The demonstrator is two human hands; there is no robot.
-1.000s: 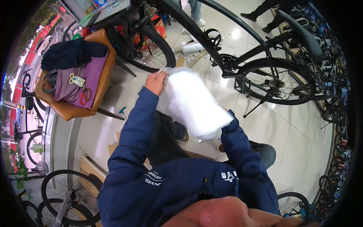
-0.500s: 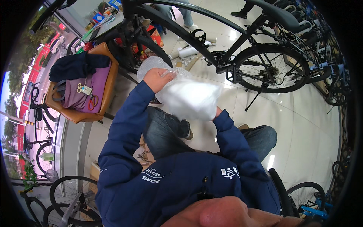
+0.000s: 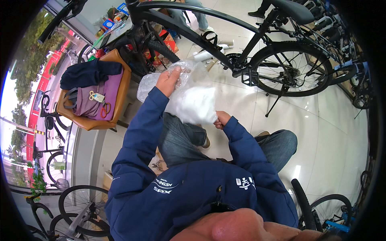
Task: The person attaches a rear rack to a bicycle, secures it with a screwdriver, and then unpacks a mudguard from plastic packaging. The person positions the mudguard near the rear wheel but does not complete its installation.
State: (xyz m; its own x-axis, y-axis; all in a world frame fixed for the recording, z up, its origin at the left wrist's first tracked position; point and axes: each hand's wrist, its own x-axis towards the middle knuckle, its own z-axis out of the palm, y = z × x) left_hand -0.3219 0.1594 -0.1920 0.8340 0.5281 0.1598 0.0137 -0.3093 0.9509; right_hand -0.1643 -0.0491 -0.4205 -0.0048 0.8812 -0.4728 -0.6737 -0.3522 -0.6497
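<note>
Up in front of my knees, my left hand (image 3: pixel 168 82) is closed on crumpled clear bubble wrap (image 3: pixel 148 86), which spreads out on both sides of the fist. A soft white sheet or pouch (image 3: pixel 197 105) hangs against the wrap; whether they are joined I cannot tell. My right hand (image 3: pixel 222 119) pinches the lower right corner of the white piece. Folds hide whatever may lie inside.
Beyond my hands stands a black bicycle (image 3: pixel 201 40) on its kickstand. At left, a tan chair (image 3: pixel 86 121) carries folded clothes and red-handled scissors (image 3: pixel 105 109). White tubes (image 3: pixel 204 54) lie on the floor; more bicycles stand around, one blue (image 3: pixel 337 225).
The white piece has moved left and looks narrower and more bunched. My right hand has come left and shows more fully. The bubble wrap has spread upward around my left hand.
</note>
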